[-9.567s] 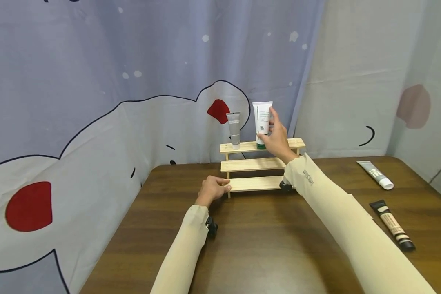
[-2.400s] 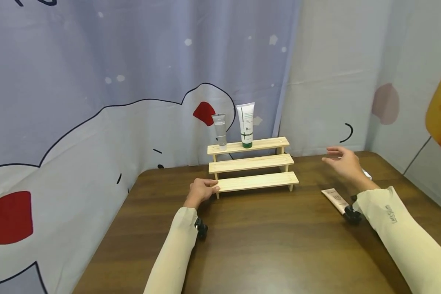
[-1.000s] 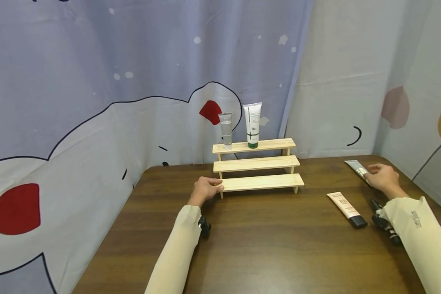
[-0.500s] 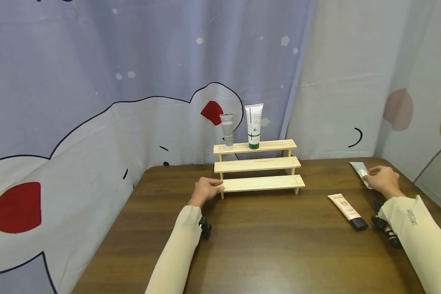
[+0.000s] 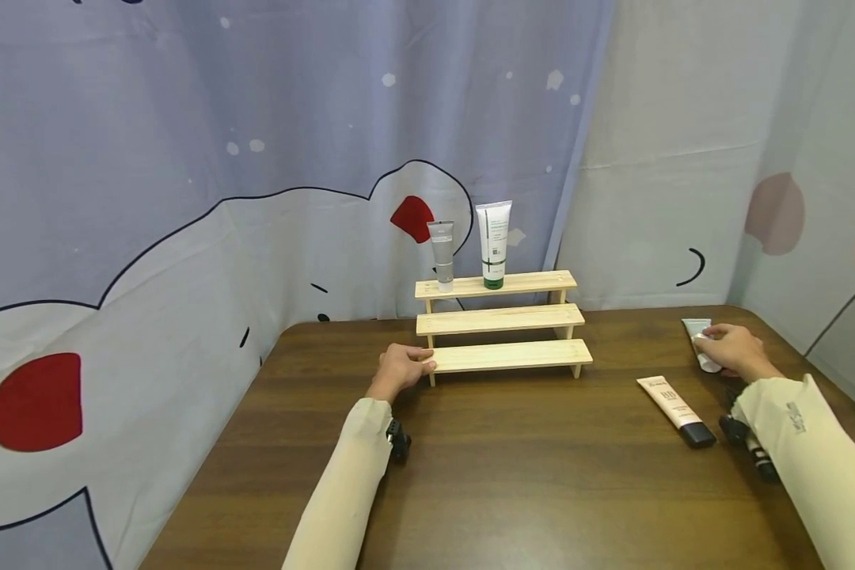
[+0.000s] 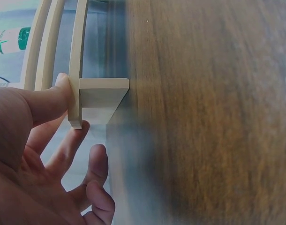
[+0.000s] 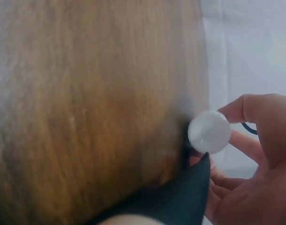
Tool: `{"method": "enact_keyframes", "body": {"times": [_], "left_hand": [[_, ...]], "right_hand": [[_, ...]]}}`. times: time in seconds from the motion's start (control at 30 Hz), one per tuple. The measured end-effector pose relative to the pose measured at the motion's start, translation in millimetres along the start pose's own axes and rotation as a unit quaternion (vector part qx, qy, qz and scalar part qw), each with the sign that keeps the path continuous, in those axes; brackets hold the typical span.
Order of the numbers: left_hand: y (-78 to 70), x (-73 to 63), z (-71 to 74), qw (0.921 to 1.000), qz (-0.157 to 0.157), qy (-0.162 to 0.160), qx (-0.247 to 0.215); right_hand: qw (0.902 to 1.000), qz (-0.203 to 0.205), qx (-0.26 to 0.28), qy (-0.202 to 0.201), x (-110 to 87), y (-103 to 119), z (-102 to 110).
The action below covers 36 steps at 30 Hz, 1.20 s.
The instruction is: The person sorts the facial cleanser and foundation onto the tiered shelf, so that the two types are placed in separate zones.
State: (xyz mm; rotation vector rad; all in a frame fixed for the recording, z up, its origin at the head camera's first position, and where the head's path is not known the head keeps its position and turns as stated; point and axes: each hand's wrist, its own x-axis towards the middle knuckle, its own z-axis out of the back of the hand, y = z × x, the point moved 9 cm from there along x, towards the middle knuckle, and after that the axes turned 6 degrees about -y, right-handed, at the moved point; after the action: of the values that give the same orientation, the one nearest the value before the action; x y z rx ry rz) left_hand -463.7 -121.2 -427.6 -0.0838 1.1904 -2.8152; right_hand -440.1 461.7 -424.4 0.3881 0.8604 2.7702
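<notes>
My left hand (image 5: 400, 370) pinches the left end of the lowest step of a three-tier wooden display stand (image 5: 506, 357); in the left wrist view thumb (image 6: 51, 101) and a finger meet the board's end. At the far right, my right hand (image 5: 739, 351) holds a grey squeeze tube (image 5: 697, 326) by thumb and fingers. The tube's round white cap (image 7: 209, 132) faces the right wrist camera. On the top step stand a small grey tube (image 5: 442, 255) and a larger white tube with a green cap (image 5: 495, 241), both upright on their caps.
A beige BB cream tube (image 5: 675, 410) with a black cap lies on the wooden table (image 5: 513, 491). Beside it a black-ended tube (image 5: 761, 461) is mostly hidden by the right forearm and also shows in the right wrist view (image 7: 180, 197). A printed curtain (image 5: 292, 119) hangs behind the table.
My right hand has let go of the white tube on the top step, moved right and taken hold of the grey tube, which has turned. The left hand keeps its grip on the stand.
</notes>
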Motion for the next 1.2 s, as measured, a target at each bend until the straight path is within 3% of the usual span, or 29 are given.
{"method": "enact_keyframes", "body": {"times": [0.17,0.53,0.77,1.2], "left_hand": [[-1.1,-1.1,0.5,1.0,0.002,0.001,-0.002],[-0.6,-0.5,0.3,1.0,0.004,-0.001,0.0],[2.9,-0.1,-1.1,0.9999,0.013,0.001,-0.002],[3.5,0.8,-1.6,0.9999,0.015,0.0,0.0]], "right_hand": [[0.999,0.002,0.025,0.038,-1.2,3.8,-5.8],[0.9967,0.01,-0.045,0.067,1.2,10.8,-11.2],[0.9948,0.057,-0.065,0.054,-0.3,18.6,-12.3],[0.9978,0.062,-0.021,-0.011,-4.7,18.1,-11.8]]}}
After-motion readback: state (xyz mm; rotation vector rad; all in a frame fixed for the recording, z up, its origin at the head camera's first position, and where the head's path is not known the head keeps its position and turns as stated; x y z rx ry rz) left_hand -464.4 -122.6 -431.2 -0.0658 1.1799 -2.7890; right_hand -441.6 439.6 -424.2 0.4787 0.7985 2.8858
